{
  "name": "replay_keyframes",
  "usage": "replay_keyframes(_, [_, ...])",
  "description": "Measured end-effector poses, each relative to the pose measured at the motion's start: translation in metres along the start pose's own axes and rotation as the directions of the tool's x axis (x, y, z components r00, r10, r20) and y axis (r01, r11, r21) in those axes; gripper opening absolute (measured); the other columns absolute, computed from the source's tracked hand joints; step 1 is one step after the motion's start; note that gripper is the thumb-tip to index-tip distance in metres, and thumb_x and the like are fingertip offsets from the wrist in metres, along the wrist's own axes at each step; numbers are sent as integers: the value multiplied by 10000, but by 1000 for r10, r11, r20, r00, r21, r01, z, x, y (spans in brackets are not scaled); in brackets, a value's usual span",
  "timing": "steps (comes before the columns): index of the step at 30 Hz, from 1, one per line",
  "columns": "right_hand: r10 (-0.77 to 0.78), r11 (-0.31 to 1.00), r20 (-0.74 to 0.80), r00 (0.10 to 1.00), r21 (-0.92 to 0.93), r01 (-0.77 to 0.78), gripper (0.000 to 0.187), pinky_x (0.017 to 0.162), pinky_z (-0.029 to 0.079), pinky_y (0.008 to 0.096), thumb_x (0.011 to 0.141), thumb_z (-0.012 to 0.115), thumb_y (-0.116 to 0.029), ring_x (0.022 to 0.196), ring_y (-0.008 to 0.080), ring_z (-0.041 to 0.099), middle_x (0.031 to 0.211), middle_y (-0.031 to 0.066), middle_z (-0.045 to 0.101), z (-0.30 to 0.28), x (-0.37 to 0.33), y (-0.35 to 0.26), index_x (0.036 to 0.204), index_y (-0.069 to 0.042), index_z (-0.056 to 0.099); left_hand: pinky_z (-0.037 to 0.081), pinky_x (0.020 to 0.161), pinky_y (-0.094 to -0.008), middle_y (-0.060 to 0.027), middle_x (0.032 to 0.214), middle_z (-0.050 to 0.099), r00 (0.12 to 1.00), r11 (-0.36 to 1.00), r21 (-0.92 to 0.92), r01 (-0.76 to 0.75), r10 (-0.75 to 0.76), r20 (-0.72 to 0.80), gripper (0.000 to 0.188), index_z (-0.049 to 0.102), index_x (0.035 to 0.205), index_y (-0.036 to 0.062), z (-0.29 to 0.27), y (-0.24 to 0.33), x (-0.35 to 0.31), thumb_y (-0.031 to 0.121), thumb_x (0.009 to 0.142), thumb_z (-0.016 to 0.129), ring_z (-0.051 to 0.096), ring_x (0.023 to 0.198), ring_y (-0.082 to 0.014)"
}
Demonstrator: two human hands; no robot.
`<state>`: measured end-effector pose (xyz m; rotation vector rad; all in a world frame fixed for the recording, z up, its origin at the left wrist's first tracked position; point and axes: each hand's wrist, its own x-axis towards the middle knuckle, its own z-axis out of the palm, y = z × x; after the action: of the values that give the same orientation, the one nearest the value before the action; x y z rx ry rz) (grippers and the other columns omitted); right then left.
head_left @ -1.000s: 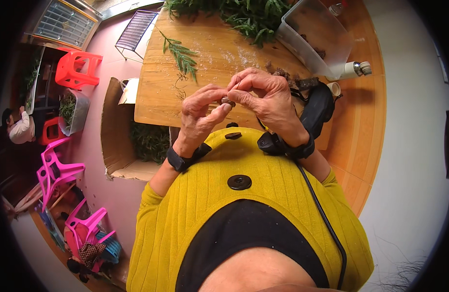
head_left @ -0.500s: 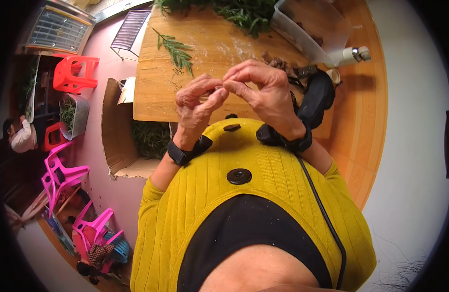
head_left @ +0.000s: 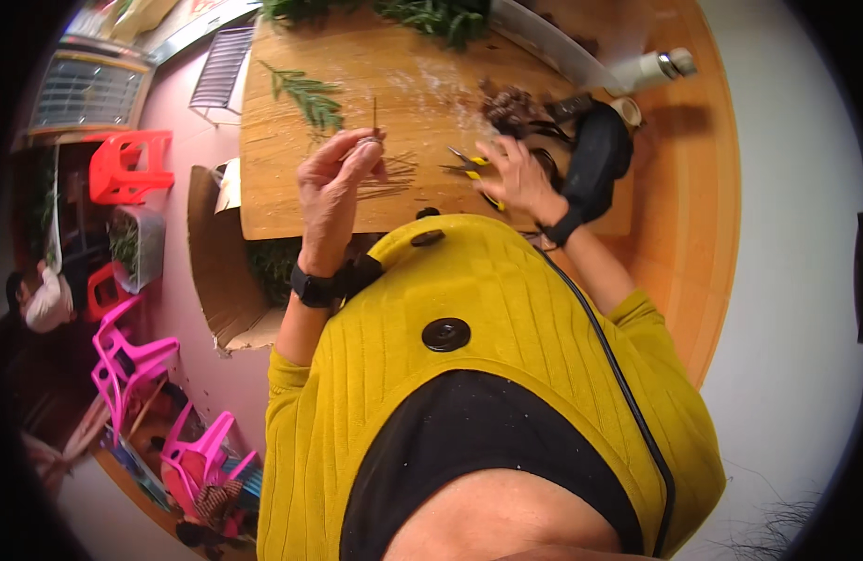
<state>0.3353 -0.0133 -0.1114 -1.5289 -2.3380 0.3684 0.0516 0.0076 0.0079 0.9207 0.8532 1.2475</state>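
Observation:
My left hand is closed in a pinch above the wooden table. From its fingertips a thin dark wire-like stick points away from me; something small and brown sits at its base, mostly hidden by the fingers. Beneath and beside that hand lie several thin brown sticks. To the right, my right hand has its fingers apart over a small pair of pliers with yellow and black handles. The hand partly covers the handles, and no firm grip on them shows. A green leafy sprig rests at the table's left.
Brown pinecone-like pieces, a black pouch and a pale bottle lie at the right. A clear bin and green foliage are at the back. A cardboard box stands left; other people sit farther left.
My hands, which met at the fingertips, have separated. The right moved right and down to the pliers; the left moved slightly left, with the thin stick now visible in its pinch.

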Motion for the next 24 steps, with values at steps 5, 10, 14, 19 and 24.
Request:
replay_keyframes(5, [84, 966, 142, 986, -254, -46, 810, 896, 407, 479, 686, 793, -326, 1107, 390, 433, 1205, 196, 434, 43, -29, 4, 1382, -147, 418, 512, 711, -244, -66, 935, 654, 998, 991, -117, 67, -65, 15, 189, 645, 1054, -53, -6, -1, -1, 19, 880, 630, 611, 773, -121])
replay_keyframes(10, [103, 957, 237, 966, -287, -32, 721, 781, 403, 498, 719, 654, -157, 970, 371, 455, 1116, 192, 444, 54, -26, 13, 1393, -150, 396, 523, 737, -255, -78, 949, 666, 998, 985, -162, 60, -58, 21, 199, 642, 1067, -44, -8, -1, -5, 21, 879, 631, 626, 802, -129])
replay_keyframes(14, [157, 950, 201, 967, -300, -92, 756, 754, 389, 492, 672, 596, -91, 924, 361, 441, 1075, 202, 449, 58, -29, 5, 1399, -133, 389, 530, 735, -255, -93, 956, 674, 1000, 982, -189, 22, -17, 23, 188, 646, 1056, -37, -13, 0, -5, 14, 875, 635, 635, 802, -134])
replay_keyframes(19, [201, 944, 216, 955, -303, -130, 692, 761, 424, 461, 747, 496, -38, 914, 365, 503, 1007, 182, 512, 38, -19, -3, 1421, -134, 375, 487, 755, -266, -106, 979, 654, 999, 989, -145, 22, -28, -34, 191, 630, 1077, -22, -16, 1, -10, 19, 892, 603, 601, 809, -150])
replay_keyframes(24, [227, 891, 259, 939, 334, -307, 598, 769, 475, 406, 777, 557, -86, 874, 333, 603, 968, 169, 610, -38, 18, -35, 1367, -100, 460, 481, 750, -252, -83, 937, 646, 997, 994, -109, -19, 10, -80, 192, 629, 1071, -19, -21, -2, -13, 7, 881, 612, 593, 797, -136])
